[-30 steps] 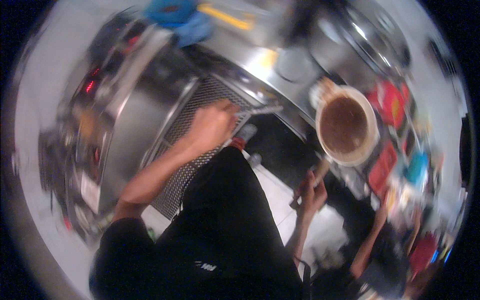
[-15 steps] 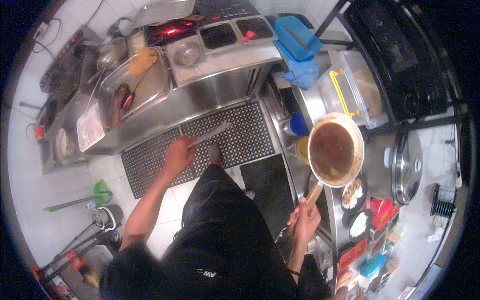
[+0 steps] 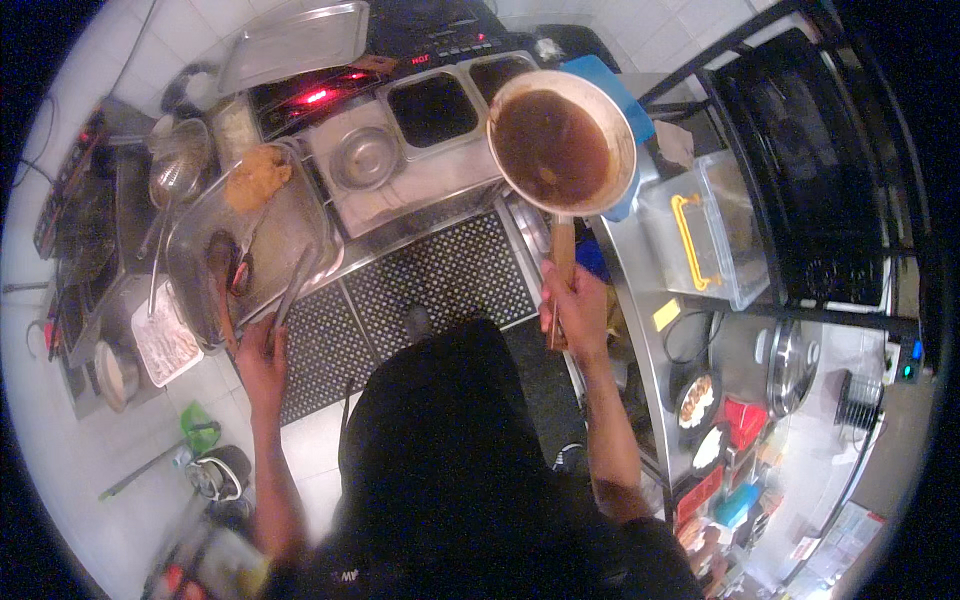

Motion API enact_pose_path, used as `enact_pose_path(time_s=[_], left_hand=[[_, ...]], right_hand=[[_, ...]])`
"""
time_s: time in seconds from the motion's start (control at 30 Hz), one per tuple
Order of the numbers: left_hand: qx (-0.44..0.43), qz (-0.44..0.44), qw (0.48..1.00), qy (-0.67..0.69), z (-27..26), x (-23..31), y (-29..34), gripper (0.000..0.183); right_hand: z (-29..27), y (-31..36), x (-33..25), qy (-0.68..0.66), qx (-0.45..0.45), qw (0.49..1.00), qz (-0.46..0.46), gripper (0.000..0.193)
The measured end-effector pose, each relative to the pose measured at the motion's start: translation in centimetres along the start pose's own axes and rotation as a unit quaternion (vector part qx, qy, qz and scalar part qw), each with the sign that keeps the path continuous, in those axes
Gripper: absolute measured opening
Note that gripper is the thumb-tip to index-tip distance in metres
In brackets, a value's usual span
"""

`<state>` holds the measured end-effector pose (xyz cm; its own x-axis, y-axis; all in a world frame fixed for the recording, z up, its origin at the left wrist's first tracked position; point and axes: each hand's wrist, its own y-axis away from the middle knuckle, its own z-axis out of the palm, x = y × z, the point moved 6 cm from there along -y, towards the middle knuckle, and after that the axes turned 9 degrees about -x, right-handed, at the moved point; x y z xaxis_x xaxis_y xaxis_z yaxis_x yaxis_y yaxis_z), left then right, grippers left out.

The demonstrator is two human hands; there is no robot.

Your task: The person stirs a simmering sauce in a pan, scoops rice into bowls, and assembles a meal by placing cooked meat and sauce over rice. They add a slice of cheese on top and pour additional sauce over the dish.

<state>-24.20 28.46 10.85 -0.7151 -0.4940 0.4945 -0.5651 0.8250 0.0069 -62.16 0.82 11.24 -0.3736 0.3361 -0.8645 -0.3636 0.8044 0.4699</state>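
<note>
My right hand (image 3: 577, 312) grips the wooden handle of a light-coloured saucepan (image 3: 627, 178). Brown sauce (image 3: 550, 140) fills much of the pan, which is held up in front of the counter's sunken containers. Low on the left, my left hand (image 3: 262, 358) is closed around metal tongs (image 3: 291, 285), whose far end reaches over a steel tray (image 3: 325, 225). In that tray lie a golden fried piece of food (image 3: 258, 178) and dark-headed utensils (image 3: 222, 262) with long handles.
A steel bowl (image 3: 365, 158) sits near the lit cooktop (image 3: 318, 97). At right are a clear bin with a yellow handle (image 3: 697, 240), plates of food (image 3: 695, 400) and a large lidded pot (image 3: 790, 365). A co-worker's hand (image 3: 712, 550) shows at lower right. Perforated mats (image 3: 430, 275) cover the floor.
My right hand has carried the saucepan away from the right-hand counter, forward and left. My left hand has moved left with the tongs to the tray's edge. The view has shifted.
</note>
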Motion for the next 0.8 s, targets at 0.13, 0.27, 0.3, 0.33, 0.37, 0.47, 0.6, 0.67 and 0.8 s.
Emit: enact_pose_path(time_s=[0.13, 0.27, 0.3, 0.33, 0.37, 0.47, 0.6, 0.67, 0.8], left_hand=[[0.055, -0.049, 0.997, 0.022, -0.3, -2.8, -1.1, 0.028], [0.079, -0.135, 0.98, 0.127, 0.8, -4.7, -2.3, 0.029], [0.108, -0.137, 0.972, 0.157, 0.8, -4.1, -2.8, 0.03], [0.138, -0.137, 0.963, 0.187, 0.9, -3.6, -3.4, 0.03], [0.139, -0.143, 0.973, 0.116, 0.9, -3.6, -3.7, 0.031], [0.143, -0.169, 0.975, 0.015, 2.2, -4.6, -2.8, 0.032], [0.177, -0.203, 0.961, 0.069, 2.7, -3.7, -3.6, 0.031], [0.176, -0.217, 0.958, 0.068, 3.0, -3.7, -3.7, 0.03], [0.184, -0.194, 0.963, 0.041, 3.2, -4.3, -4.1, 0.032]], right_hand=[[1.8, -7.1, -4.5, 0.032, -0.028, 0.999, -0.011, 0.034], [2.9, -14.9, -5.9, 0.049, -0.066, 0.996, -0.024, 0.036], [3.3, -17.0, -6.8, 0.06, -0.079, 0.994, -0.04, 0.037], [3.8, -18.3, -6.9, 0.044, -0.079, 0.996, -0.015, 0.035], [4.1, -19.8, -7.4, 0.037, -0.096, 0.995, -0.009, 0.035], [4.9, -24.2, -6.1, 0.005, -0.135, 0.991, -0.002, 0.033], [6.9, -27.3, -8.1, 0.011, -0.162, 0.987, 0.003, 0.031], [7.0, -28.7, -8.0, 0.036, -0.156, 0.987, 0.012, 0.03], [8.1, -30.5, -8.9, 0.032, -0.162, 0.986, -0.018, 0.032]])
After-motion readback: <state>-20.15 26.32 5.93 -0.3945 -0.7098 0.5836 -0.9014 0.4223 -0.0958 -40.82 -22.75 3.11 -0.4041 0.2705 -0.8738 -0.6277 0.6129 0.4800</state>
